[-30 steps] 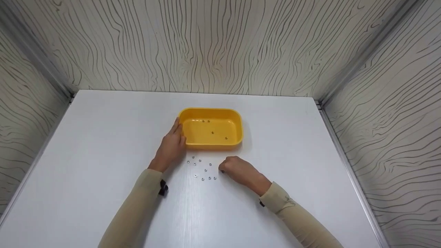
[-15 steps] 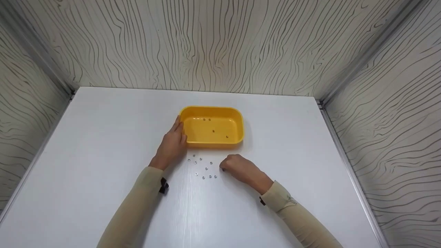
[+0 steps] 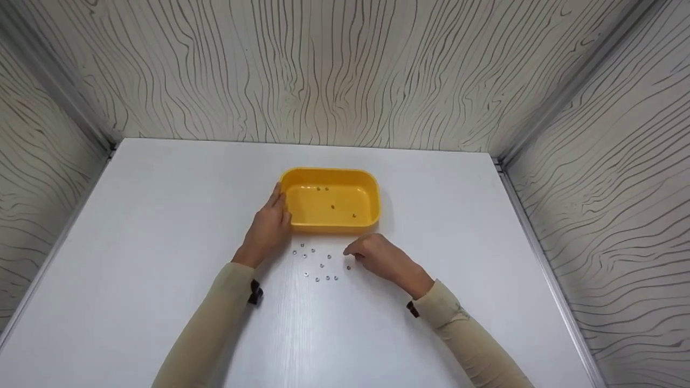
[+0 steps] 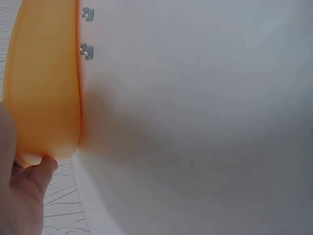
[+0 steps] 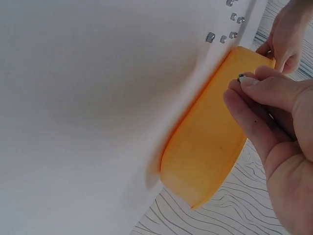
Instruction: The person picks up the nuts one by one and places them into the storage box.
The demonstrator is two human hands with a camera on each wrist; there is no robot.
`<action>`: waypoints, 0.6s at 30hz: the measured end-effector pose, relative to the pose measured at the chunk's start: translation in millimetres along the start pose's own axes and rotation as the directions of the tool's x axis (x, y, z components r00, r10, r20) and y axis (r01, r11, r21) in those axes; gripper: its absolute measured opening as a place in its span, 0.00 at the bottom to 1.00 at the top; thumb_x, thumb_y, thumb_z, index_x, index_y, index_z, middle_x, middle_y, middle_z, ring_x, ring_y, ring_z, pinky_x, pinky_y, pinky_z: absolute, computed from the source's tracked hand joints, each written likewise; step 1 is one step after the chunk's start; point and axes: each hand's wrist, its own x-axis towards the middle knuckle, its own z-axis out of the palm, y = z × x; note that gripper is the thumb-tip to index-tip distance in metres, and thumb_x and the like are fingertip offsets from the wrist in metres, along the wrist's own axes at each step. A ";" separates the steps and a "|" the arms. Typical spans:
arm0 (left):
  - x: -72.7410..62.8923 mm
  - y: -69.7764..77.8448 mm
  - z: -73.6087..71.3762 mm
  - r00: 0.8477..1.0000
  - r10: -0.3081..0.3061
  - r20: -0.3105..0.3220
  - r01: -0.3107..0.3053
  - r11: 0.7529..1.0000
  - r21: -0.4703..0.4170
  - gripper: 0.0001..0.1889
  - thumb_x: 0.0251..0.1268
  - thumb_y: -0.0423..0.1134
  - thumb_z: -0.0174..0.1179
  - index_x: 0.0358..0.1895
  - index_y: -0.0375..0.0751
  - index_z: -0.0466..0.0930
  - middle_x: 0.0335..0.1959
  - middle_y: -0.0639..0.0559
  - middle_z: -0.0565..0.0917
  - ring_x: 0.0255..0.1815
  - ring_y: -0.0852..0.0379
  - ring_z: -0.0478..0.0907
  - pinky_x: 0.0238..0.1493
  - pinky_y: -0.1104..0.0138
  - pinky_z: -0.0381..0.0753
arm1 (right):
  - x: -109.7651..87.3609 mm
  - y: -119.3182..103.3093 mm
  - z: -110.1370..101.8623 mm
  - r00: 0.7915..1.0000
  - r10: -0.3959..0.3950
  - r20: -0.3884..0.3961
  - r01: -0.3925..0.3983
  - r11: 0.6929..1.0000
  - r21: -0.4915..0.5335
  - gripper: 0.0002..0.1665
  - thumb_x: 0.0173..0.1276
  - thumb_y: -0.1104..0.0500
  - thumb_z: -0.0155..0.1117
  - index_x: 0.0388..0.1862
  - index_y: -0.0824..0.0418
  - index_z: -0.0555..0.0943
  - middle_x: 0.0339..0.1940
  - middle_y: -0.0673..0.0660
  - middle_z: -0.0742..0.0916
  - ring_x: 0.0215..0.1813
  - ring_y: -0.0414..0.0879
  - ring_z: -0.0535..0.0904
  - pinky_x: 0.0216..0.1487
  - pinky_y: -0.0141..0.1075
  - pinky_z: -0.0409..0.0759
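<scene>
My left hand holds the left end of a yellow plastic tray; its thumb and fingers show at the tray's end in the left wrist view. Just in front of the tray's near right side is my right hand. Thumb and forefinger pinch a small metal nut, seen in the right wrist view. Below that hand, a single nut lies on the table. Several more nuts are scattered to its left, in front of the tray. A few nuts lie on the tray's floor.
Everything stands on a white table. Wood-patterned panels rise behind it and on both sides, with metal rails along the side edges.
My right hand has risen from the table and drawn slightly toward the tray, with its forefinger extended more. A nut beneath it has come into view. My left hand stays at the tray.
</scene>
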 end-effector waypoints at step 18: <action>0.5 -0.8 0.8 1.000 0.008 -0.011 -0.007 1.000 0.016 0.31 0.82 0.41 0.44 0.82 0.32 0.57 0.89 0.48 0.48 0.86 0.46 0.58 0.83 0.51 0.64 | 7.8 -3.4 -34.7 0.980 0.193 -0.044 -0.173 0.941 0.289 0.14 0.69 0.67 0.72 0.50 0.56 0.93 0.46 0.52 0.94 0.43 0.42 0.88 0.50 0.34 0.90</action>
